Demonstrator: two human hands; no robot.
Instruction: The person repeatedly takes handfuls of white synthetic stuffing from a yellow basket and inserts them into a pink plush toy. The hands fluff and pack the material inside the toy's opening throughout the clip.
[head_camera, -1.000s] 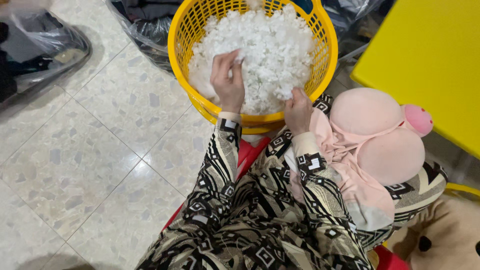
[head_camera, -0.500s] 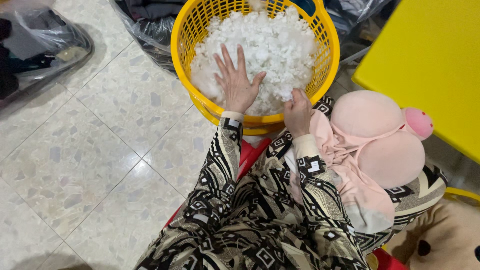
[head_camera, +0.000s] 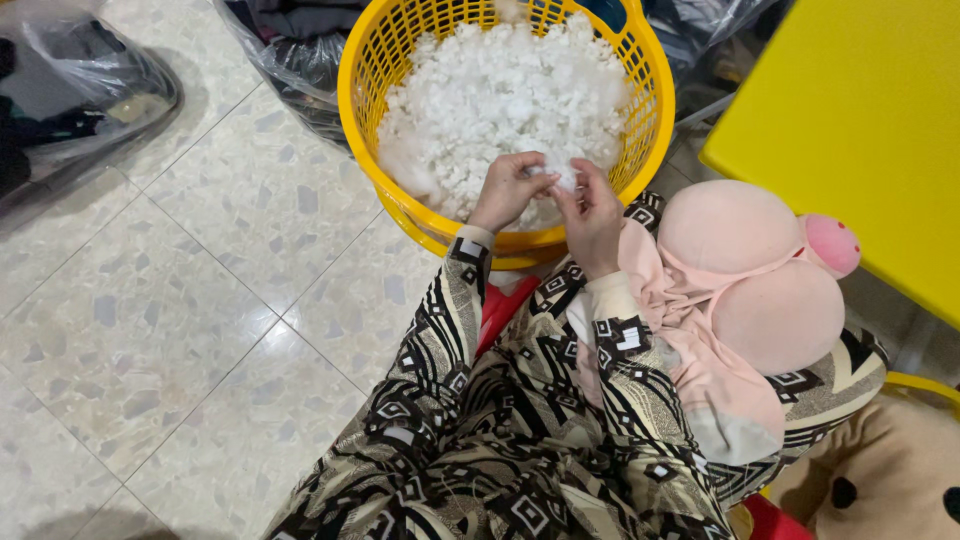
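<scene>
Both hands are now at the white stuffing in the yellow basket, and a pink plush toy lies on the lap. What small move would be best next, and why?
Probably lift the pinched tuft clear of the pile. The left hand and right hand meet on one clump of white stuffing at the near rim of the yellow basket, while the pink plush toy lies beside the right wrist.

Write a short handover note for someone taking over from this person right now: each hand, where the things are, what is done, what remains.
Left hand: pinching a tuft of white stuffing over the yellow basket.
Right hand: gripping the same tuft from the other side.
Basket stands on the tiled floor, nearly full of stuffing.
Pink plush toy lies on the lap, beside the right forearm.
Done: one tuft gathered.
Left: the tuft is not yet at the toy.
</scene>
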